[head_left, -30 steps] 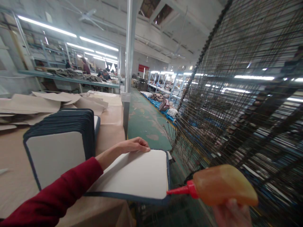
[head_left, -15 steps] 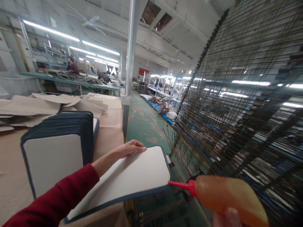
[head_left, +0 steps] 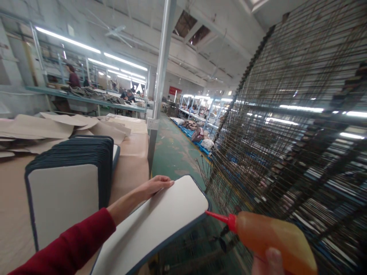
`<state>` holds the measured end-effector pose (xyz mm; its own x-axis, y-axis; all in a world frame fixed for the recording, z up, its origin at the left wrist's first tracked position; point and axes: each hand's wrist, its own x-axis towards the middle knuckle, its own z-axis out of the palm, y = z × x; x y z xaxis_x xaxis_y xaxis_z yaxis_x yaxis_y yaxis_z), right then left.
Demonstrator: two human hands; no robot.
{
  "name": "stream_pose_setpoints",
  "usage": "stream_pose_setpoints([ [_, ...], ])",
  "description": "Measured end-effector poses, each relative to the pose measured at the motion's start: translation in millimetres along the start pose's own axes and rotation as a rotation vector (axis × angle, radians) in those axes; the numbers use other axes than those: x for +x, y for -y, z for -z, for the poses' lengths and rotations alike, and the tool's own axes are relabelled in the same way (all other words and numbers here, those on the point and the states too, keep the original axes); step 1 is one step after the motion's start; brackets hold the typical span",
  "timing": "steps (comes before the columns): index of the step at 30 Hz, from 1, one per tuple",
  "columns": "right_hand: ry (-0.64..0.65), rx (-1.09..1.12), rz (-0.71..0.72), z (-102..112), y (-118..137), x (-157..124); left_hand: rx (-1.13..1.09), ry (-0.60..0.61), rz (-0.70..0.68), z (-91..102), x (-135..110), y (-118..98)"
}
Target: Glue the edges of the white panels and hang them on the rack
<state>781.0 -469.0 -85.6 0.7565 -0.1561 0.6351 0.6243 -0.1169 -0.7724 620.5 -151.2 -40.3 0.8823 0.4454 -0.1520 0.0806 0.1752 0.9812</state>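
My left hand [head_left: 159, 184] grips the upper edge of a white panel with a dark blue border [head_left: 156, 225], its fingers closed over the rim. The panel is tilted, with one rounded corner pointing away from me. In my right hand [head_left: 271, 261], partly cut off by the lower frame edge, is a squeeze bottle [head_left: 272, 236] of amber liquid. Its thin red nozzle [head_left: 219, 217] points left, and the tip is at the panel's right corner; whether it touches, I cannot tell. Left of my arm stands a tight row of similar blue-edged panels [head_left: 64, 198].
Beige sheets [head_left: 48, 126] lie piled on the brown-covered table [head_left: 133, 149]. A metal post [head_left: 160, 72] rises at its far end. To the right leans a tall wire rack [head_left: 275, 114]. Two people [head_left: 73, 76] are at a distant bench. Goods on blue pallets line the green aisle [head_left: 169, 149].
The panel has turned, its far corner now steeper and its near end lower. My left hand shifted slightly left and down with it. The nozzle tip moved slightly up with the corner.
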Motion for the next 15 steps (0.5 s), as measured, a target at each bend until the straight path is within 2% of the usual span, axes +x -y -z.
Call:
stream_pose_setpoints([
  [3, 0.006, 0.008, 0.002, -7, -4, -3, -0.015, -0.015, -0.004, -0.7, -2, 2],
  [9, 0.027, -0.056, 0.074, -1, -16, 21, -0.063, -0.019, 0.009, -3.3, -9, 4],
  [15, -0.014, 0.009, 0.125, -10, -9, 19, -0.09, -0.001, 0.068, -1.0, -9, 7],
])
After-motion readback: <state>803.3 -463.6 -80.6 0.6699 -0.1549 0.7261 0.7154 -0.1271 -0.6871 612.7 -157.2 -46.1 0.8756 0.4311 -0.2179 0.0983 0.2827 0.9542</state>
